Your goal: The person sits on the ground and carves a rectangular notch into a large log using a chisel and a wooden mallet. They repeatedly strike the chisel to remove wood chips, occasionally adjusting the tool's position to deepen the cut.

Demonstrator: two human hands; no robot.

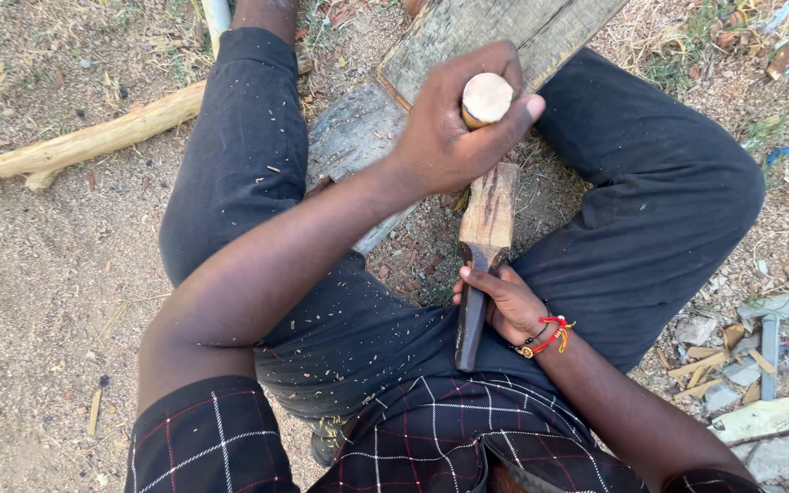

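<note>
My left hand [449,128] is closed around an upright round wooden handle [487,98], whose pale cut end faces the camera; the part below my fist is hidden. It stands over a weathered grey plank [468,36] lying between my legs. My right hand [504,303], with a red thread bracelet at the wrist, grips the dark handle [470,333] of a flat wooden mallet-like block [489,208]. The block's pale head lies just under my left hand, close to the round handle.
I sit on bare sandy ground with my legs in black trousers spread apart, flecked with wood shavings. A pale stripped branch [84,141] lies at the left. Broken stones and wood scraps [760,365] are piled at the right.
</note>
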